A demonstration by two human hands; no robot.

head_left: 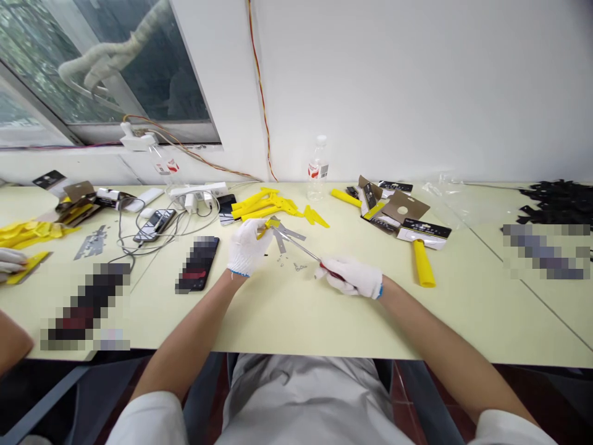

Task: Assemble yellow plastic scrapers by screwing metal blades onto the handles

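My left hand [248,247], in a white knit glove with a blue cuff, is shut on a small yellow plastic part [267,227]. My right hand [352,277], gloved the same way, grips a red-handled screwdriver [296,246]. Its long metal shaft reaches left, and its tip meets the yellow part by my left fingers. Just below the shaft, several tiny metal screws [287,264] lie on the pale yellow table [296,315]. Grey metal strips [283,235] lie under the shaft, close to my left hand.
Beyond my hands lie yellow plastic parts [264,204]. A yellow-handled scraper [419,252] and packaging cards sit right; a black pile [556,201] lies further right. Phones [197,264], a power strip [197,190] and a water bottle [317,170] stand around. A co-worker's gloved hand [12,262] shows far left.
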